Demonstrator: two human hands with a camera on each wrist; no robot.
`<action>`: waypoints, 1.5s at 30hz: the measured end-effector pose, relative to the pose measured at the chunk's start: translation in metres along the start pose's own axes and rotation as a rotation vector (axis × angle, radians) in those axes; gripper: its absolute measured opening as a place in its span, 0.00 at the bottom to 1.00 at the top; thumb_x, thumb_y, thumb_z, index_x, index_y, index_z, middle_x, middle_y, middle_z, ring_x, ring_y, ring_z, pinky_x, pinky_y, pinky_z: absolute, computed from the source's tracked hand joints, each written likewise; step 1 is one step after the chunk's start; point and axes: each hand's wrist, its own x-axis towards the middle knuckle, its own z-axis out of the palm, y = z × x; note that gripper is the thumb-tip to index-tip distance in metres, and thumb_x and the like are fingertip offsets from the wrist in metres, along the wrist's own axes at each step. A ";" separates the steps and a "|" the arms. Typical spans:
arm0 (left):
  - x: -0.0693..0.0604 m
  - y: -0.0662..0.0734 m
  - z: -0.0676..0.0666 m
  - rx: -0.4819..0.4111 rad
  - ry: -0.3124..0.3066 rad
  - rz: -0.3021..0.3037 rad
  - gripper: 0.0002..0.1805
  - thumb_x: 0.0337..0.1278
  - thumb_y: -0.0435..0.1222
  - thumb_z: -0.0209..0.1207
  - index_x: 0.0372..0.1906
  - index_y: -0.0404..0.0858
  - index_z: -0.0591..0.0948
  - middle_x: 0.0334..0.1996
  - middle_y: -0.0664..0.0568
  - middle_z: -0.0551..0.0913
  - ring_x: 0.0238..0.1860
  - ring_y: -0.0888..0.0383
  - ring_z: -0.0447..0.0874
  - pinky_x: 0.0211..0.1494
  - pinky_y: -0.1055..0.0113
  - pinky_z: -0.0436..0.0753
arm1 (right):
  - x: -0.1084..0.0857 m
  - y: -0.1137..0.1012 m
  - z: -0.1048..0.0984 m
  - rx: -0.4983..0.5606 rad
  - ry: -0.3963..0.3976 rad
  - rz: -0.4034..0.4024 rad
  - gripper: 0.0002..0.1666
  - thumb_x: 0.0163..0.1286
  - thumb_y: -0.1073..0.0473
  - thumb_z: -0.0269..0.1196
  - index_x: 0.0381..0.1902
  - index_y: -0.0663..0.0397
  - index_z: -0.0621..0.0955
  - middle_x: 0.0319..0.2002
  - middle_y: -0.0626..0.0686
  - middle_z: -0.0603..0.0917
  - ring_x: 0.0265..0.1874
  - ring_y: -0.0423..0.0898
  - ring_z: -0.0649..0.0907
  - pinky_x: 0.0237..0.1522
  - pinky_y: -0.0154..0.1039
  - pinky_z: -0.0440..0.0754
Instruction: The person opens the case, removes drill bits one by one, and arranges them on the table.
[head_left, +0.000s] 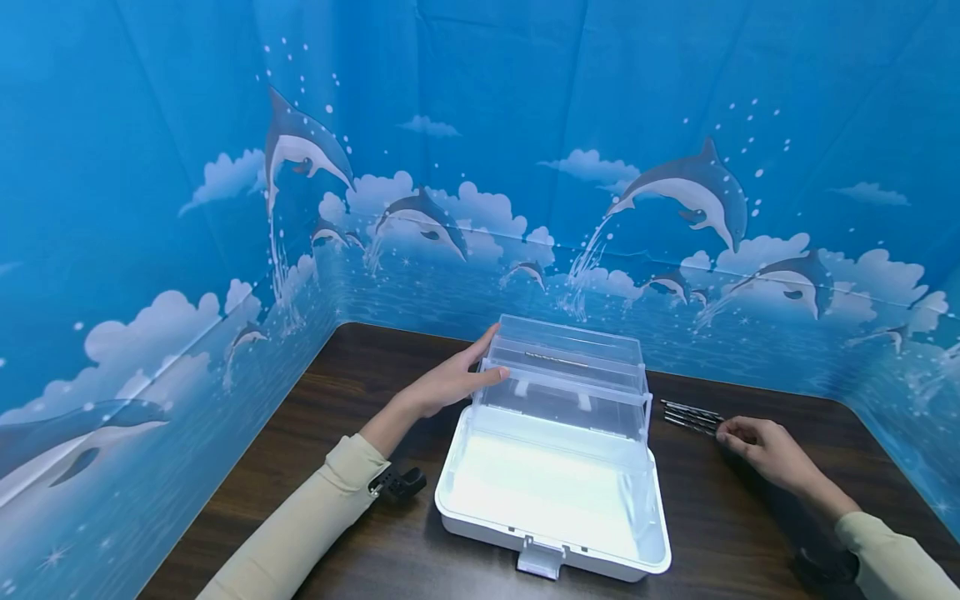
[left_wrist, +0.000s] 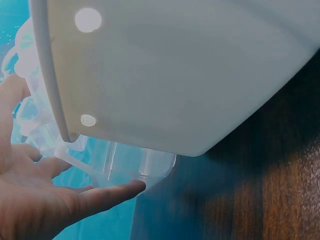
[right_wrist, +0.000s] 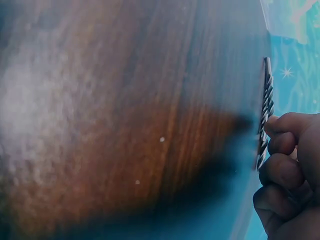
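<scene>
A white storage box (head_left: 467, 513) with a raised clear lid (head_left: 558, 340) stands on the table in the head view. My left hand (head_left: 450, 379) holds the lid's left edge, with the thumb at its front and the fingers reaching along its side. In the left wrist view, fingers (left_wrist: 112, 196) lie beside the clear plastic. Several dark metal drill bits (head_left: 686, 416) lie side by side right of the box. At their right ends, my right hand (head_left: 765, 450) pinches with thumb and index finger. Spiral flutes show on the drill bits (right_wrist: 264, 112) in the right wrist view; how many it grips is hidden.
The dark wood-grain table (head_left: 360, 367) bears everything. A blue dolphin-print curtain (head_left: 480, 108) closes off its back and left side. The box's front latch (head_left: 540, 558) hangs down toward the near edge.
</scene>
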 end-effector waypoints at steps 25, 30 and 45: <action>-0.001 0.001 0.000 0.001 0.002 -0.010 0.49 0.71 0.58 0.58 0.82 0.67 0.38 0.81 0.64 0.40 0.80 0.51 0.38 0.72 0.35 0.55 | 0.010 0.008 0.005 -0.032 0.083 0.122 0.11 0.75 0.57 0.65 0.42 0.60 0.87 0.37 0.54 0.86 0.30 0.49 0.77 0.31 0.45 0.73; -0.001 0.001 0.000 0.006 0.000 -0.011 0.48 0.71 0.58 0.58 0.81 0.70 0.39 0.81 0.64 0.39 0.80 0.52 0.38 0.72 0.35 0.54 | 0.008 0.005 0.007 -0.030 0.091 0.154 0.12 0.75 0.55 0.66 0.43 0.60 0.87 0.37 0.56 0.86 0.31 0.49 0.78 0.31 0.45 0.73; 0.000 0.002 0.001 -0.016 -0.008 -0.001 0.50 0.70 0.58 0.58 0.82 0.66 0.38 0.81 0.65 0.38 0.80 0.51 0.36 0.72 0.34 0.54 | 0.003 -0.003 -0.021 0.054 0.161 0.118 0.22 0.79 0.49 0.60 0.51 0.63 0.86 0.42 0.61 0.86 0.33 0.52 0.81 0.26 0.43 0.77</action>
